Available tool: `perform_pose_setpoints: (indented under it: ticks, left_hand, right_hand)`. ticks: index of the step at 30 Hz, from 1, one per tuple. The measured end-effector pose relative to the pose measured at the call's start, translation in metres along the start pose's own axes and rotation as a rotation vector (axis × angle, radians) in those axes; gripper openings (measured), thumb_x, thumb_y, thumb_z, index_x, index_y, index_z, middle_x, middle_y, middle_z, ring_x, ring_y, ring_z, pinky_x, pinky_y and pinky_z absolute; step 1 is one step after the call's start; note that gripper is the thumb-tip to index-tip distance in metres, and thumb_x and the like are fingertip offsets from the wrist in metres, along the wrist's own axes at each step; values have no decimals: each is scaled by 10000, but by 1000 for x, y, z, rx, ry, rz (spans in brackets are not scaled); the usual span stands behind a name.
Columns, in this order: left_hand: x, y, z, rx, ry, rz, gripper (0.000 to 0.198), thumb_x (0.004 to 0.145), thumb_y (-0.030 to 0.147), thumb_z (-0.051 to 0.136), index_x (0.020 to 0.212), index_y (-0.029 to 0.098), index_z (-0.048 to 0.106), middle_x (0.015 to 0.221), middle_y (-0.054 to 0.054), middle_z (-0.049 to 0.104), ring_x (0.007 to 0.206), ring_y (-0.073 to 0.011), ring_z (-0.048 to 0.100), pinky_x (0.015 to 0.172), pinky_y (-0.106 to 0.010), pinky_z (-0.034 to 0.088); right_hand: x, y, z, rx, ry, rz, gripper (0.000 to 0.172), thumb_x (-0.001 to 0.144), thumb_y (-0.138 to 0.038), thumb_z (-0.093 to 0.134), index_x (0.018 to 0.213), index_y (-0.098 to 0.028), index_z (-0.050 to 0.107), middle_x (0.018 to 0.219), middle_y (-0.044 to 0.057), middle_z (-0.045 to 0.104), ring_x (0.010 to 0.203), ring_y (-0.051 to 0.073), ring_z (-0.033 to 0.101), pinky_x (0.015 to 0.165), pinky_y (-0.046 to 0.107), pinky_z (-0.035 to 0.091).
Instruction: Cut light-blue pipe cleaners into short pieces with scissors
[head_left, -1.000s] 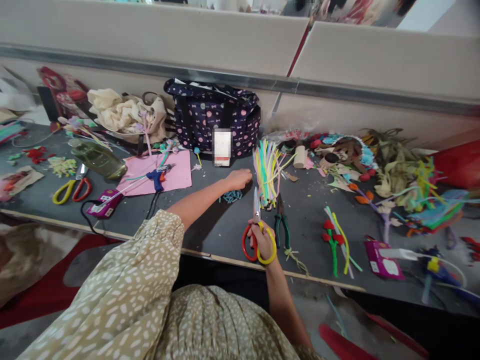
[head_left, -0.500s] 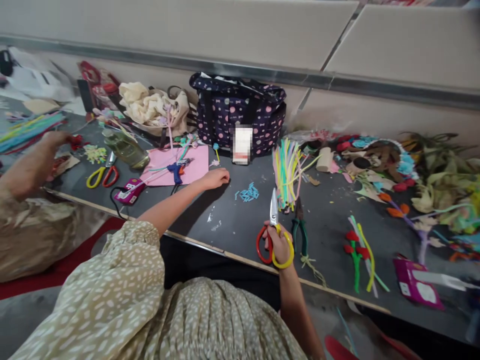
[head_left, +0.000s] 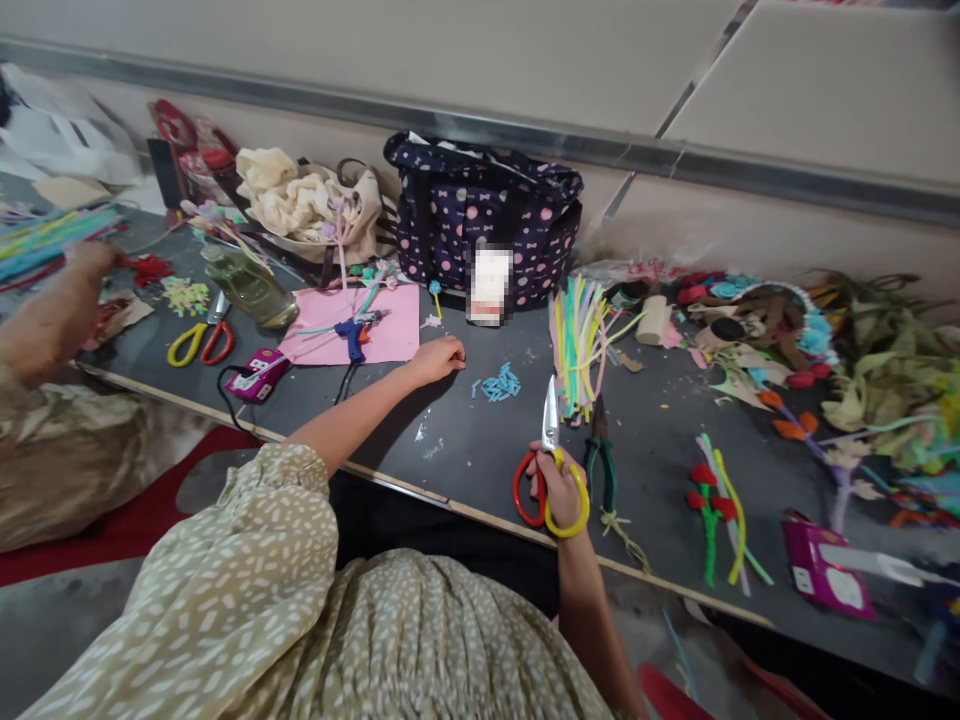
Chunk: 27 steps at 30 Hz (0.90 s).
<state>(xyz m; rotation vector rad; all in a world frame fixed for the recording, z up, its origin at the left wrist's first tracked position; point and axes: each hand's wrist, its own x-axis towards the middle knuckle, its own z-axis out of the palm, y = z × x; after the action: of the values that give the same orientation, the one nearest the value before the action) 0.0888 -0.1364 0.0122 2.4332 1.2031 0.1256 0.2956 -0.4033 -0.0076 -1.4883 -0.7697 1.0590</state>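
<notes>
My right hand (head_left: pixel 556 487) grips a pair of scissors (head_left: pixel 550 470) with one red and one yellow handle, blades closed and pointing away from me, near the table's front edge. My left hand (head_left: pixel 437 358) rests on the dark table top (head_left: pixel 465 450) with fingers curled in a pinch, just left of a small heap of blue cut pieces (head_left: pixel 496 384); what it pinches is too small to see. A bundle of pastel pipe cleaners (head_left: pixel 576 340) lies beyond the scissors. Green-handled pliers (head_left: pixel 600 455) lie right beside my right hand.
A polka-dot bag (head_left: pixel 487 220) and a cream cloth bag (head_left: pixel 307 205) stand at the back. A blue glue gun (head_left: pixel 352 335) lies on pink paper (head_left: pixel 375 330), near a second pair of scissors (head_left: pixel 199 340) and a bottle (head_left: pixel 247 285). Another person's arm (head_left: pixel 52 320) reaches in at left. Craft flowers (head_left: pixel 716 500) crowd the right.
My left hand drew back to the left, away from the pipe cleaners and past the blue pieces. The view swung left, bringing another person's arm into sight. My right hand stayed put.
</notes>
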Motion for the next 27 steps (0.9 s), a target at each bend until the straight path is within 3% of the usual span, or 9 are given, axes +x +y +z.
perform_pose_setpoints:
  ticks: [6, 12, 15, 22, 27]
  left_hand:
    - [1, 11, -1, 164, -20, 56, 149, 899, 151, 524, 924, 177, 669, 1051, -111, 656, 1011, -235, 633, 802, -308, 461]
    - [15, -15, -30, 85, 47, -64, 179, 852, 118, 511, 893, 164, 679, 1019, -107, 679, 924, -221, 638, 763, -298, 452]
    - [17, -22, -38, 53, 27, -56, 173, 834, 125, 528, 869, 172, 691, 947, -67, 703, 849, -190, 637, 738, -276, 452]
    - [8, -6, -11, 18, -34, 27, 86, 814, 249, 668, 856, 183, 702, 951, -50, 701, 861, -181, 646, 746, -268, 465]
    - [5, 3, -1, 92, -9, 46, 124, 892, 211, 568, 891, 186, 689, 1027, -85, 680, 980, -213, 638, 810, -299, 464]
  right_hand:
    - [0, 1, 0, 11, -9, -4, 403, 846, -544, 649, 999, -172, 647, 629, -31, 614, 378, 83, 488, 362, 213, 381]
    - [0, -1, 0, 21, -5, -4, 403, 840, -541, 658, 987, -166, 652, 620, -30, 613, 376, 81, 485, 363, 208, 381]
    - [0, -2, 0, 20, -11, 0, 406, 836, -542, 656, 987, -164, 651, 617, -30, 611, 373, 80, 481, 362, 208, 385]
    - [0, -2, 1, 13, -13, -10, 402, 838, -534, 648, 992, -163, 648, 622, -29, 604, 375, 83, 483, 360, 212, 388]
    - [-1, -4, 0, -9, -8, -9, 402, 838, -542, 637, 990, -170, 648, 622, -30, 604, 377, 85, 483, 360, 216, 395]
